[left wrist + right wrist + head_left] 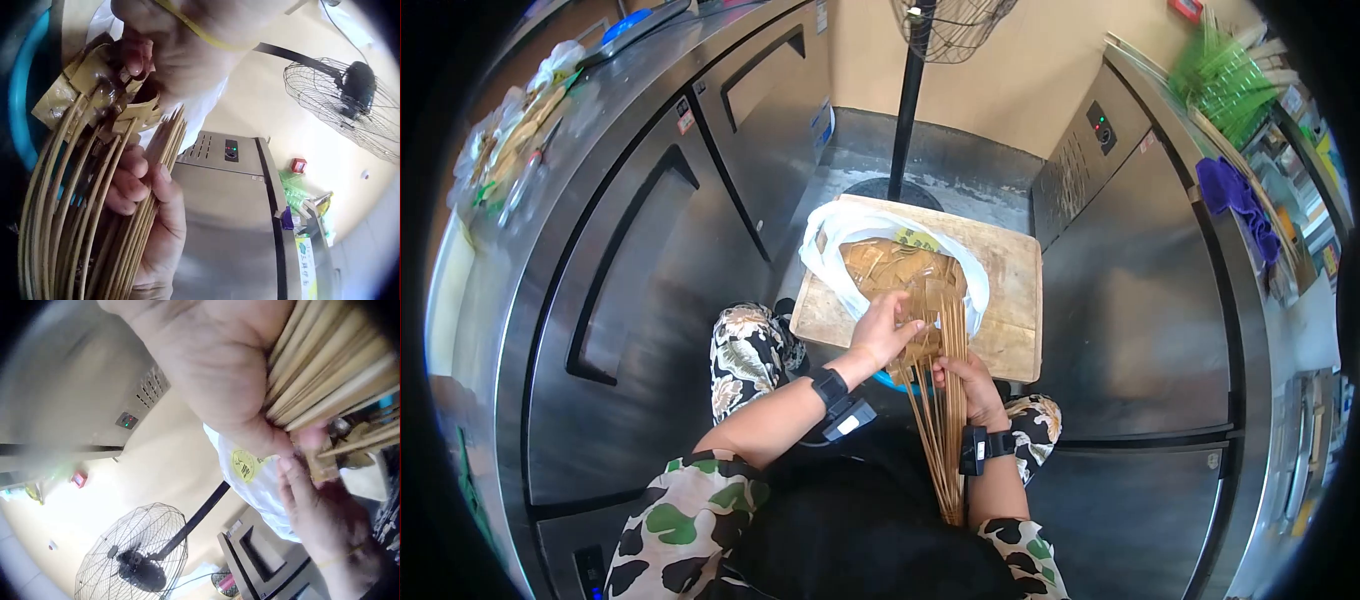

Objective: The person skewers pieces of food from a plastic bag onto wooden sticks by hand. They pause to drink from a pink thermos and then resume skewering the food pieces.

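Note:
My right hand grips a bundle of thin bamboo skewers, seen close up in the right wrist view. Several skewers fan out apart from the bundle and carry flat, glossy brown food pieces at their upper ends. The left hand is at these pieces, its thumb and fingers pinching one beside the right fingertips. Just beyond both hands, a white plastic bag lies with its mouth wide, holding many similar brown pieces.
Beneath the bag is a wooden board. A blue rim shows below the hands. Steel cabinets stand left, another steel unit right. A black fan pole rises behind the board. The person's patterned knees flank the work.

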Demonstrator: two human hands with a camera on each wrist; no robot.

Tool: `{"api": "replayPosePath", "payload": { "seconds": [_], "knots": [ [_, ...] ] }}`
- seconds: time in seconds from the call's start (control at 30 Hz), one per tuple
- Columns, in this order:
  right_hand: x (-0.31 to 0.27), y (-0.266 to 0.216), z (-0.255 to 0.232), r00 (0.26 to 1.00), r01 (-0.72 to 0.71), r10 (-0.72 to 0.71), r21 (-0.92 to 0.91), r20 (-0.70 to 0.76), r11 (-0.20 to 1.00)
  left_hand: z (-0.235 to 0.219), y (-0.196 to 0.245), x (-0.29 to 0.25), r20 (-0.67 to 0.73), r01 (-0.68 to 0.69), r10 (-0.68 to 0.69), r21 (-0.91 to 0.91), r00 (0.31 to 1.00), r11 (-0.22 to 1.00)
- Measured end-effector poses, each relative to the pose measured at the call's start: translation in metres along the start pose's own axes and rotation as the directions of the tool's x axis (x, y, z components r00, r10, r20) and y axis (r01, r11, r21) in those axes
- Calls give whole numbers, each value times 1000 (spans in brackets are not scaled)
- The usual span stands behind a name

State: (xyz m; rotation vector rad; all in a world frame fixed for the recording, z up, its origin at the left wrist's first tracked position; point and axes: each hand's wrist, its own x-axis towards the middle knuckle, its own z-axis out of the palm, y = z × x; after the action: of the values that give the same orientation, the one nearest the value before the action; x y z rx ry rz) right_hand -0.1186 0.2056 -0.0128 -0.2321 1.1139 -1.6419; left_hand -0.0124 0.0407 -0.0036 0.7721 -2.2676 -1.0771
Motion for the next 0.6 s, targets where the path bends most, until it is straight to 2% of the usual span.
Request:
{"api": "replayPosePath", "payload": {
  "seconds": [0.1,0.17,0.2,0.23,0.33,0.43,0.53,0.6],
  "knots": [
    [0,2,-1,1000,-4,4,-10,4,1000,-17,-4,-8,17,60,-59,-56,998,997],
    [2,4,-1,1000,4,-4,-27,15,1000,-10,-30,-13,125,205,-178,-255,976,945],
    [3,5,0,1000,-3,4,-53,3,999,-13,-28,-15,186,277,-224,-345,957,897],
    [2,6,0,1000,-11,11,-78,-9,997,-19,-22,-17,307,404,-288,-446,907,798],
    [2,6,2,999,-28,25,-98,-30,995,-12,-24,-16,349,395,-227,-555,909,732],
    [-3,4,7,999,-32,28,-79,-46,996,4,-27,-8,222,188,-62,-612,973,768],
    [-4,4,9,996,-38,29,-110,-80,993,8,-25,-7,235,188,-70,-529,969,827],
    [-4,6,11,991,-57,36,-168,-127,984,3,-17,-14,148,69,-26,-291,989,954]
  ]
}}
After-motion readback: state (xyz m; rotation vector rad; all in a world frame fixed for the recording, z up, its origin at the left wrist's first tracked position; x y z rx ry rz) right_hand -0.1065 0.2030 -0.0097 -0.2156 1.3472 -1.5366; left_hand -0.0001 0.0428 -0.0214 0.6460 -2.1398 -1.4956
